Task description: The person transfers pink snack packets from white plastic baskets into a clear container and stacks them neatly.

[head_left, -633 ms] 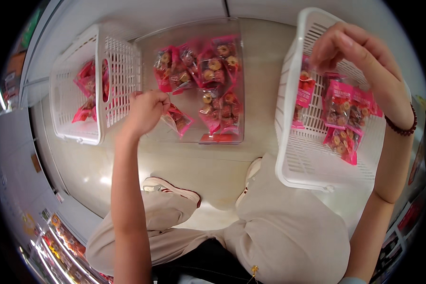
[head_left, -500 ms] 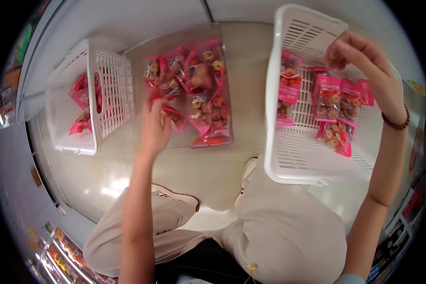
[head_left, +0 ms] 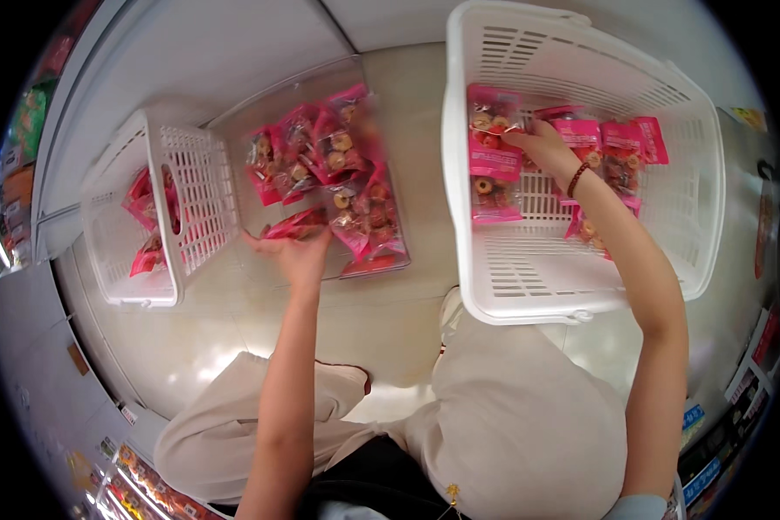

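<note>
On the left, a clear plastic bin [head_left: 410, 217] holds several pink snack packets [head_left: 338, 147] with see-through fronts and ring-shaped pieces inside. My left hand [head_left: 302, 258] is over the bin's near side, its thumb stretched out to the left. Its fingers touch a pink packet [head_left: 293, 224] lying there, and part of them is hidden. My right hand [head_left: 546, 149] reaches into a large white slotted basket [head_left: 529, 299] on the right. Its fingers are closed at the edge of a pink snack packet [head_left: 492, 156] by the basket's left wall; other packets lie beside it.
A smaller white slotted basket [head_left: 206, 191] with a few pink packets stands left of the clear bin. Grey panels [head_left: 260, 61] rise behind the containers. My knees [head_left: 529, 407] are close to the large basket. Shelves with packaged goods [head_left: 139, 485] stand at the lower left.
My right hand has come down and left from above the large basket to the packets inside. My left hand's thumb has spread away from its fingers at the clear bin. The view has shifted.
</note>
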Demonstrator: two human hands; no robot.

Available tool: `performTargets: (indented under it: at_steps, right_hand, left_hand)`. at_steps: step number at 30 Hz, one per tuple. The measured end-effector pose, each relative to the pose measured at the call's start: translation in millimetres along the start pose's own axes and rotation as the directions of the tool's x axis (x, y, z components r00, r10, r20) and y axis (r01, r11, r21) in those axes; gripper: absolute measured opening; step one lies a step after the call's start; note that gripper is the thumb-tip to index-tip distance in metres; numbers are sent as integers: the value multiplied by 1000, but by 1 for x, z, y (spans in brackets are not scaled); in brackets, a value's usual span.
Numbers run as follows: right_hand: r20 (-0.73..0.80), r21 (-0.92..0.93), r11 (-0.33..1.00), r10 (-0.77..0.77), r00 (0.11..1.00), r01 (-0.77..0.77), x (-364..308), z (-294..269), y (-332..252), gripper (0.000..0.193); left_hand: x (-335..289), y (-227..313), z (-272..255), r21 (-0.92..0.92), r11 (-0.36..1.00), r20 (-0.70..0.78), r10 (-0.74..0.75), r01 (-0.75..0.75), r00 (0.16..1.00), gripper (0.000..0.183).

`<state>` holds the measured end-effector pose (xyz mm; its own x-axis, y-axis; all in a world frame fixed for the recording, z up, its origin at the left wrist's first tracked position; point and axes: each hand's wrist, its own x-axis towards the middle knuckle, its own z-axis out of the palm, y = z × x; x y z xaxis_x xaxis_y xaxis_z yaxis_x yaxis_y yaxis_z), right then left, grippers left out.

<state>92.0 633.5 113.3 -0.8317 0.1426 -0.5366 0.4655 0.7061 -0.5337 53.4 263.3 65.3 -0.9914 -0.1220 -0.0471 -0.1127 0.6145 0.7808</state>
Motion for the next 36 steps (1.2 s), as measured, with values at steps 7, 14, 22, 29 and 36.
performTargets:
  at_steps: [7, 14, 22, 29, 36]
  right_hand:
    - [81, 56, 998, 31, 996, -36, -4, 3, 13, 21]
    - [86, 82, 996, 37, 996, -44, -5, -5, 14, 19]
    - [94, 96, 994, 50, 994, -59, -5, -4, 16, 17]
    - [74, 111, 992, 56, 996, -64, -5, -4, 18, 17]
    - [70, 129, 990, 47, 996, -56, -4, 2, 16, 17]
  left_hand:
    - [-9, 52, -17, -216, 905, 147, -340, 366, 929, 97]
    - [0, 13, -44, -230, 958, 302, -98, 172, 948, 91]
    - [-19, 8, 0, 160, 974, 73, 150, -160, 986, 88]
    - [-7, 24, -20, -212, 947, 97, -227, 243, 969, 69]
    - [8, 23, -62, -272, 747, 549, -397, 607, 735, 65]
